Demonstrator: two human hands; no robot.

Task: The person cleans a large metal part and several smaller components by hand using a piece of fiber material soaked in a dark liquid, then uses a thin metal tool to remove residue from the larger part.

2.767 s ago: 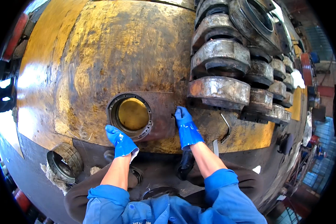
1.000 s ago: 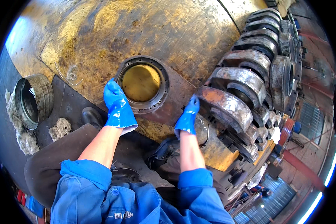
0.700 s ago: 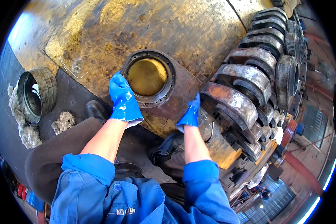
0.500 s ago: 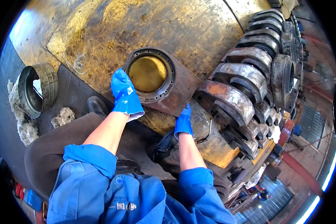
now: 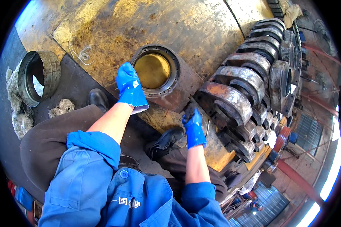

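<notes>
Blue-gloved left hand is touching the side of a round-holed metal block lying on the yellow surface, while the right hand is hovering apart, near heavy metal parts; either hand's grip is hard to make out.

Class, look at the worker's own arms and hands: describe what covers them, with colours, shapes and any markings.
The left hand and right hand wear glossy bright-blue gloves; the left cuff ends in a pale, wavy edge. The blue sleeves are turned back, leaving the forearms bare. They belong to a blue jacket with a button and white marks on its front.
</notes>
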